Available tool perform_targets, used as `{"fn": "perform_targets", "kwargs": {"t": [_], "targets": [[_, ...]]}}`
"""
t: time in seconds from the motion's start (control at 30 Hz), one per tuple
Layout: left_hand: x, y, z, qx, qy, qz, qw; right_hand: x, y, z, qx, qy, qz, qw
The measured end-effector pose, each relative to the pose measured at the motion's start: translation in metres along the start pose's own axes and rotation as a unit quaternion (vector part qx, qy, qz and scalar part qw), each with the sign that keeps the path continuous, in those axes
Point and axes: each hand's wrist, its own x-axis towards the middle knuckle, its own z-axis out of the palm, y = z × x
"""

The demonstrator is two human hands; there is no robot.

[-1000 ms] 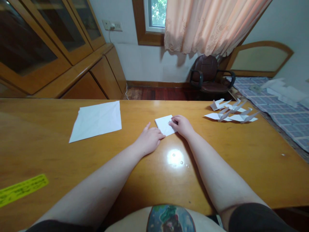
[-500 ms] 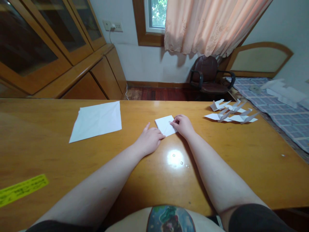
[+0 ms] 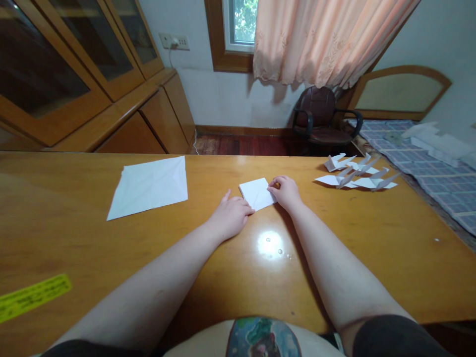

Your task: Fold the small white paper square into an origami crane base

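Note:
A small folded white paper square (image 3: 256, 193) lies on the wooden table (image 3: 74, 238) in front of me. My left hand (image 3: 229, 216) rests on the table with its fingers curled, their tips pressing the paper's near left corner. My right hand (image 3: 287, 192) sits at the paper's right edge, fingers bent and pinching that edge. A larger white sheet (image 3: 150, 185) with crease lines lies flat to the left.
Several folded white paper figures (image 3: 355, 176) sit in a cluster at the table's right. A yellow strip (image 3: 33, 296) lies at the near left. Beyond the table are wooden cabinets (image 3: 92, 74), a dark armchair (image 3: 320, 116) and a bed (image 3: 439, 168).
My right hand has slid from the middle of the folded paper to its right edge. The left hand has stayed in place.

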Motion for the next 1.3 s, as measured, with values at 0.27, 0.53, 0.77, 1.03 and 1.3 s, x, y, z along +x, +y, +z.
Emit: {"fn": "perform_targets", "kwargs": {"t": [0.27, 0.53, 0.77, 1.03, 1.3], "targets": [[-0.001, -0.001, 0.001, -0.002, 0.004, 0.0, 1.0, 0.003, 0.004, -0.004, 0.02, -0.021, 0.001, 1.0], [0.0, -0.001, 0.002, 0.0, 0.011, 0.001, 1.0, -0.002, -0.008, -0.007, -0.018, -0.051, -0.156, 0.986], [0.001, 0.0, 0.001, 0.006, 0.02, -0.02, 1.0, -0.008, -0.018, -0.011, -0.042, -0.069, -0.256, 0.963], [0.002, -0.002, 0.0, -0.009, 0.027, -0.034, 0.999, -0.014, -0.028, -0.015, -0.03, -0.13, -0.268, 0.954], [0.003, -0.003, 0.002, -0.018, 0.027, -0.04, 0.999, -0.018, -0.03, -0.015, 0.002, -0.154, -0.285, 0.946]]}}
